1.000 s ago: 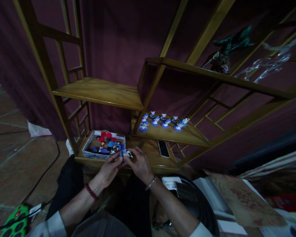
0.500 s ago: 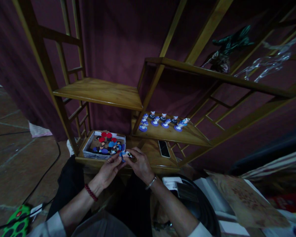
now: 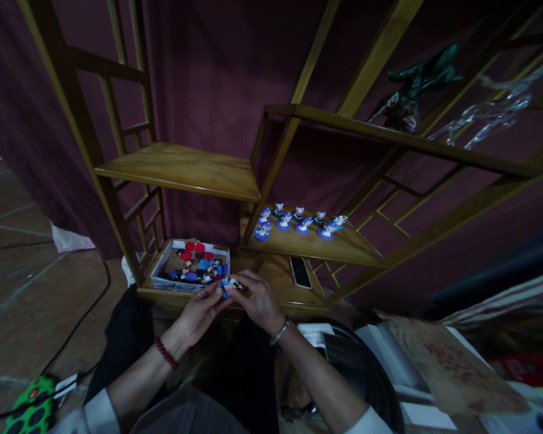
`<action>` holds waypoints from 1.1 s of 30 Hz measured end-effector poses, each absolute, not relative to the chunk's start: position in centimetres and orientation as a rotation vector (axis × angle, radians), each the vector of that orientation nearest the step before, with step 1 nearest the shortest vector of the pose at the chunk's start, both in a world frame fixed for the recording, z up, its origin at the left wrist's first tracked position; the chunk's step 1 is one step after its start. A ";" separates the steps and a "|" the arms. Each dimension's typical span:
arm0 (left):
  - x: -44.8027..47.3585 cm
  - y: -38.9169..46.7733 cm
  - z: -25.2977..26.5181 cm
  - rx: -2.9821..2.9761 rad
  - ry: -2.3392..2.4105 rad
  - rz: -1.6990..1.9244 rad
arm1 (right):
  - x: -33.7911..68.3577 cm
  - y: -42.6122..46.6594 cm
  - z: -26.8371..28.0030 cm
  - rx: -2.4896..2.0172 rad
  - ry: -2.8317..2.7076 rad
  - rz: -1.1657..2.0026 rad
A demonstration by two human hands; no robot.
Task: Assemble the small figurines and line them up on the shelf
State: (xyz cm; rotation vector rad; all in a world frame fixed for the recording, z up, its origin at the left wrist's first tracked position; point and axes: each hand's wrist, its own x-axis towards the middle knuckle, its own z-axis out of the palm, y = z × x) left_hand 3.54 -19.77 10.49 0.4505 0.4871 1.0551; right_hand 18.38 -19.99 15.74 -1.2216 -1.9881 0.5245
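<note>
Between my two hands is a small figurine (image 3: 228, 284) with a blue base and some white and black on it. My left hand (image 3: 203, 310) pinches it by the base, fingers closed. From the other side my right hand (image 3: 259, 301) closes on its upper part, hiding some of it. Just behind my left hand a shallow white box (image 3: 163, 280) holds several more figurines and red, blue and purple discs. Several figurines on round bases, mostly purple (image 3: 304, 226), stand in rows on the shelf (image 3: 294, 246) at the right.
A phone (image 3: 300, 273) lies on the bottom board right of my hands. An upper shelf (image 3: 181, 169) juts out above the box. Green and clear ornaments (image 3: 423, 75) stand at upper right. Flat boxes and a cardboard sheet (image 3: 452, 361) lie at lower right, a green power strip (image 3: 31, 404) at lower left.
Both hands stay in front of the box with the figurine between them. My right wrist has turned slightly; the view has shifted a little.
</note>
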 end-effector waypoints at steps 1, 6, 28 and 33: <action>3.5 -19.8 10.5 0.445 0.491 1.054 | 18.4 -20.0 15.8 -1.216 -1.993 0.530; 3.4 -19.8 10.5 0.422 0.482 1.055 | 18.4 -19.9 15.9 -1.215 -2.018 0.542; 3.1 -19.8 9.8 0.439 0.461 0.986 | 18.9 -19.5 16.9 -1.135 -2.169 0.668; 3.1 -19.8 9.6 0.420 0.460 0.981 | 18.9 -19.4 16.7 -1.141 -2.160 0.665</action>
